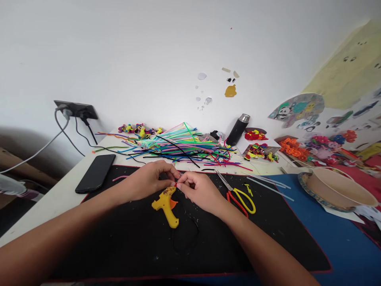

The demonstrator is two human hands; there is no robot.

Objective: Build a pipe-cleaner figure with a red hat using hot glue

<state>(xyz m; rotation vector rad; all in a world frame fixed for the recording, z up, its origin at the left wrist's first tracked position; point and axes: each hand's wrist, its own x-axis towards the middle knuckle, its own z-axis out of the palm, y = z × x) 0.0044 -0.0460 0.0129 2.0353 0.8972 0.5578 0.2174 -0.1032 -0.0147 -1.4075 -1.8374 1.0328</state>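
My left hand (156, 178) and my right hand (201, 190) meet over the black mat, fingertips almost touching. Between them they pinch a small red piece (175, 184), mostly hidden by the fingers, so its exact kind cannot be made out. Just below the fingertips lies a yellow hot glue gun (167, 208) with an orange trigger, its nozzle end pointing up toward the hands. Scissors (236, 192) with one red and one yellow handle lie partly open to the right of my right hand. Beside them rests a small yellow-green bent piece (248, 190).
A pile of colourful pipe cleaners (181, 145) spreads behind the hands. A black phone (95, 173) lies left, below a wall socket (76, 109). A black flask (238, 130) leans at the back. Clear glue sticks (270, 188) and a round basket (327, 188) are on the right.
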